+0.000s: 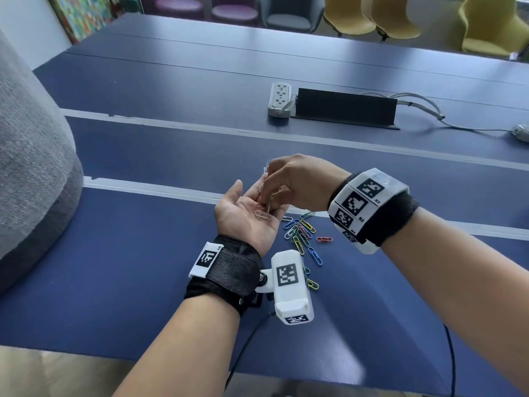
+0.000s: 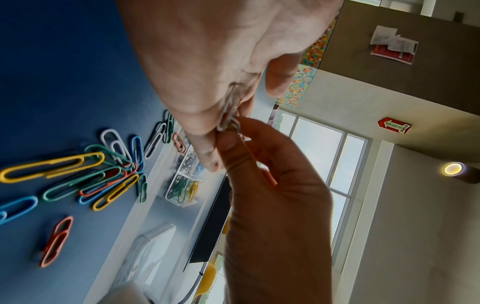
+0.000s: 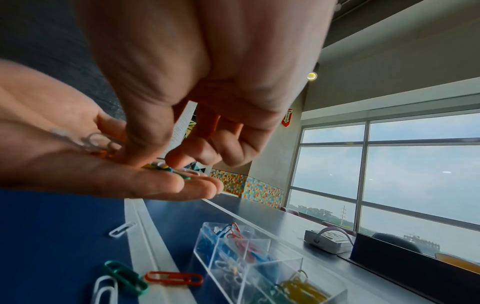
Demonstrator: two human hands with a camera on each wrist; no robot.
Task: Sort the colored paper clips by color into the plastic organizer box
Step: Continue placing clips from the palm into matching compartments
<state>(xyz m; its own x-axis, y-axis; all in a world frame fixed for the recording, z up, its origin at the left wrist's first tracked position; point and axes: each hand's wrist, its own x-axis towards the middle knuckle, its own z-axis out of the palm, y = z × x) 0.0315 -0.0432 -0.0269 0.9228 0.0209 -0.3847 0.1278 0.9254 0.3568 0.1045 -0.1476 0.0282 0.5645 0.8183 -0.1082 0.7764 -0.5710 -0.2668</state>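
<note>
Left hand [image 1: 248, 216] held palm up above the blue counter [image 1: 143, 253], fingers relaxed and flat, cradling a few paper clips [image 1: 262, 212]. Right hand [image 1: 297, 181] reaching in from above — thumb and forefinger pinching one clip. Loose clips [image 1: 300, 233] heaped just below; clear organizer box [image 3: 249, 265] beyond, partly filled by color.

Office meeting room, long blue table [image 1: 143, 81], power strip [image 1: 279, 100], chairs [image 1: 289, 15], big windows [image 3: 415, 174]
</note>
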